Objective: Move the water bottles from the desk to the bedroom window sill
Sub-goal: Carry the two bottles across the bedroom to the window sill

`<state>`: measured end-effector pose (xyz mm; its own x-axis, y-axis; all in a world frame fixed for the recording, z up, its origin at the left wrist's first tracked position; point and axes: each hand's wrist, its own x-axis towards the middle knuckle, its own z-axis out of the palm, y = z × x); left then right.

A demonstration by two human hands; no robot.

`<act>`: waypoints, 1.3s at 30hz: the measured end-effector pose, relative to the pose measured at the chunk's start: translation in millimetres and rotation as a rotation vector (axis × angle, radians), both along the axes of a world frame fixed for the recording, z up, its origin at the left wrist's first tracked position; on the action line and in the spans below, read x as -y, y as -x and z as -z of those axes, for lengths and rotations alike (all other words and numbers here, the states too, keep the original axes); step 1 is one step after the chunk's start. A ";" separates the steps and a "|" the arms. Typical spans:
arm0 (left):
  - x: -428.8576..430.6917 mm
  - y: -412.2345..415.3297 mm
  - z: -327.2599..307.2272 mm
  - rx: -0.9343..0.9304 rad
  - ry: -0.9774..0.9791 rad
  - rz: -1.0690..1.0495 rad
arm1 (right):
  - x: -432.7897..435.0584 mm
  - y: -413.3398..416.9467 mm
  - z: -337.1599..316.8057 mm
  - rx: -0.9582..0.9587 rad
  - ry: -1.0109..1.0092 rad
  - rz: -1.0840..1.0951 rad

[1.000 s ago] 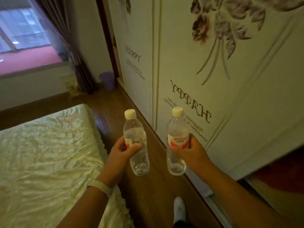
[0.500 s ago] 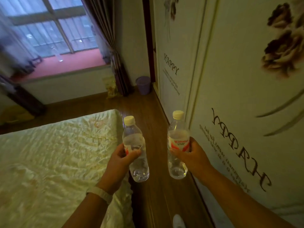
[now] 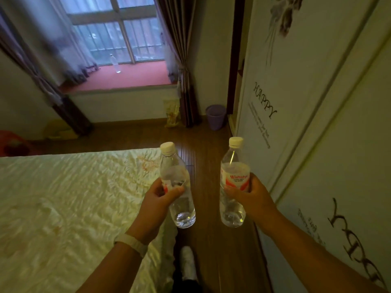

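Head view, the only view supplied. The left hand point(image 3: 157, 200) has its fingers point(image 3: 176, 190) wrapped around the label band of a clear plastic water bottle point(image 3: 177, 187), capped, upright with a slight lean, held in the air above the right edge of the bed point(image 3: 69, 208). The right hand point(image 3: 251, 196) is likewise clenched around a second water bottle with a red and white label point(image 3: 233, 182), capped and upright, held over the wooden floor point(image 3: 209, 157) just beside the white wardrobe door point(image 3: 296, 102). The two bottles are apart, neither touching the other nor any surface. Ahead, well apart from both hands, lies the red window sill point(image 3: 131, 79); a third bottle point(image 3: 115, 63) already stands on it near the glass, toward the middle of the sill. A purple waste bin point(image 3: 215, 116) stands on the floor at the near right corner below the sill, beside the tied curtain point(image 3: 182, 60). Judgement: the carrying step is in hand, with both bottles in transit down the aisle between bed and wardrobe and neither yet delivered. The next move calls for walking on to the sill, passing left of the bin, then setting each bottle down upright on a bare part of the sill, clear of the standing bottle and the curtain hems, before letting go.
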<state>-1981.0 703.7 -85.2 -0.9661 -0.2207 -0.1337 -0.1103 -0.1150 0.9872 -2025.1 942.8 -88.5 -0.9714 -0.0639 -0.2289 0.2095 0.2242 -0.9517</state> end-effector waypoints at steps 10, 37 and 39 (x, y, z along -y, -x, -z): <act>101.8 162.5 14.2 0.030 -0.064 -0.027 | 99.0 166.6 -2.3 -0.030 -0.057 -0.016; 139.7 567.0 -5.8 0.077 0.026 -0.084 | 164.8 593.7 5.7 -0.033 0.090 -0.131; 137.7 593.2 -10.5 0.069 0.018 -0.102 | 164.5 625.8 2.2 -0.028 0.097 -0.173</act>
